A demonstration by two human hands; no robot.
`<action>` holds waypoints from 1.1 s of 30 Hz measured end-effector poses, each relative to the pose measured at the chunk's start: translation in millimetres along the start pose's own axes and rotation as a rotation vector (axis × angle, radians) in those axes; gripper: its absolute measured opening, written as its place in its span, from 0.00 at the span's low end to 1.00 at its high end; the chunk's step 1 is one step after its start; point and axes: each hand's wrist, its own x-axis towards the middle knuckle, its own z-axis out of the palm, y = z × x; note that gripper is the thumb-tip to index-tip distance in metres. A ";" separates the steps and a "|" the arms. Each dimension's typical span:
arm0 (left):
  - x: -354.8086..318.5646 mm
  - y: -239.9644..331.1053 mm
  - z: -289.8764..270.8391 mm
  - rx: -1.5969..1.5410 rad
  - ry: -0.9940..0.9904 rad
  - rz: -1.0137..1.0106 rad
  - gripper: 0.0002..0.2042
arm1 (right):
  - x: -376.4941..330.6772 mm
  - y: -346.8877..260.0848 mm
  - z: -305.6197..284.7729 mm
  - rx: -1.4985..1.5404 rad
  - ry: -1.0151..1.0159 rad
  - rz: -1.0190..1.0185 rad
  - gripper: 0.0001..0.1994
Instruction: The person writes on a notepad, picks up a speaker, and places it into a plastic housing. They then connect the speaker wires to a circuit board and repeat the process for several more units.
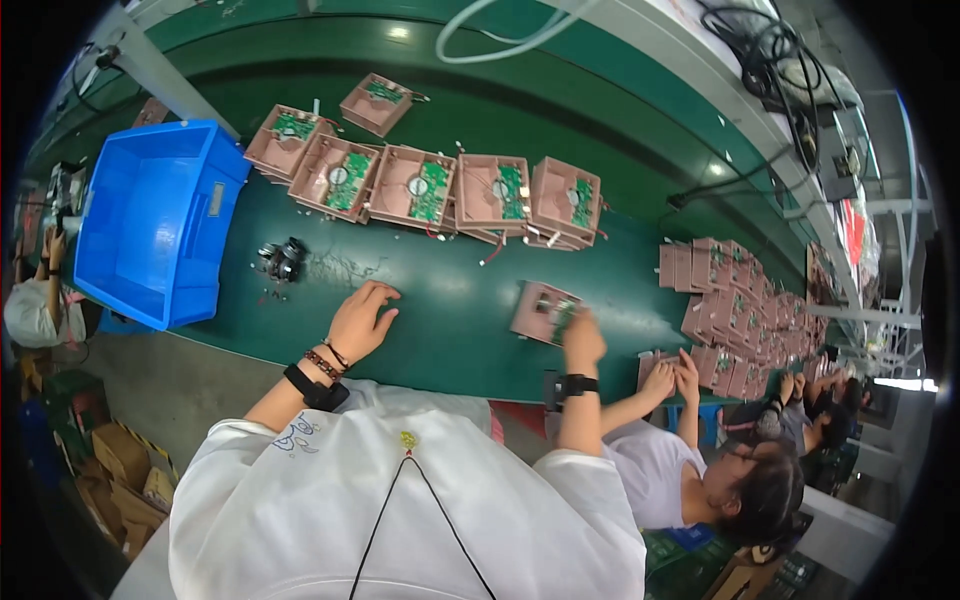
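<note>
My left hand (362, 322) lies on the green bench top, palm down with its fingers apart, holding nothing. To the right of it sits a pink plastic housing (535, 312) with a small green circuit board (563, 316) inside. My right hand (585, 340) is closed at that housing's right end; its fingertips are blurred and partly hidden. Farther back, several like housings (403, 186) stand in a row of stacks, green boards and round pale parts in the top ones. A small heap of black parts (283, 260) lies left of my left hand.
A blue plastic bin (148, 230) stands at the bench's left end. One more housing (376, 104) sits behind the row. Many stacked housings (735, 310) crowd the right side, where a co-worker (680, 470) handles one. Dark cables (775, 45) hang from the frame above.
</note>
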 end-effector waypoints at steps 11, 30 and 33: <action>252.9 39.0 -114.9 0.518 -0.100 0.030 0.20 | -7.1 -79.3 35.7 0.451 0.374 -0.249 0.09; 403.1 -12.6 -50.4 0.771 -0.250 -0.345 0.47 | -27.6 -116.4 54.9 0.438 0.322 -0.238 0.08; 382.1 29.3 -63.3 0.659 -0.210 -0.073 0.48 | -27.5 -119.1 58.8 0.443 0.343 -0.265 0.09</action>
